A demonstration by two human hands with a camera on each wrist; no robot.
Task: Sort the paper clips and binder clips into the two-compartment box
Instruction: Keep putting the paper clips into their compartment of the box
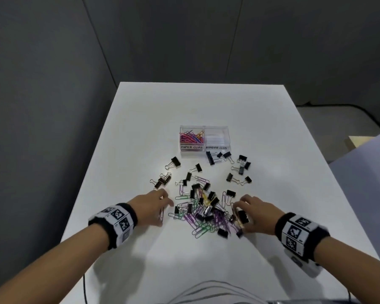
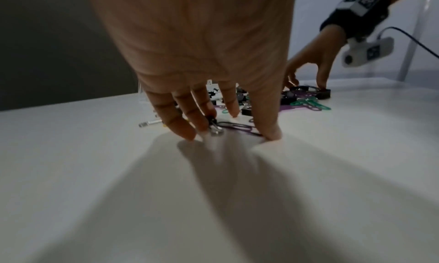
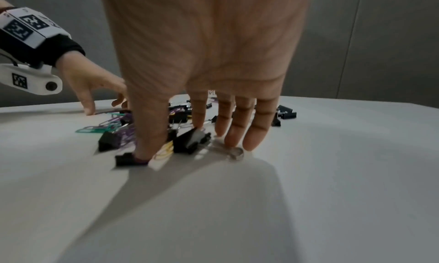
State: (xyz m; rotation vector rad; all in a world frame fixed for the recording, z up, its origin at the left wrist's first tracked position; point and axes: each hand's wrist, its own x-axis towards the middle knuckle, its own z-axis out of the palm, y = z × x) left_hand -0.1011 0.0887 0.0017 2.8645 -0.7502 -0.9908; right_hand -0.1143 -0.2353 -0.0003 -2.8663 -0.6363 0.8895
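A clear two-compartment box (image 1: 204, 150) stands mid-table. Its left half, labelled PAPER CLIPS, holds coloured paper clips (image 1: 191, 138); no clips show in the right half, labelled BINDER CLIPS. A mixed pile of clips (image 1: 204, 207) lies in front of it. My left hand (image 1: 165, 212) (image 2: 228, 133) stands on its fingertips at the pile's left edge, thumb and fingers either side of a purple paper clip (image 2: 237, 127). At the right edge, my right hand (image 1: 239, 216) (image 3: 190, 148) has straight fingers. A black binder clip (image 3: 190, 142) lies between thumb and index finger.
Loose black binder clips (image 1: 239, 167) lie scattered between the pile and the box, and others to the left (image 1: 162, 181). The white table (image 1: 272, 139) has bare surface on both sides and near me. Cables hang at its near edge (image 1: 85, 288).
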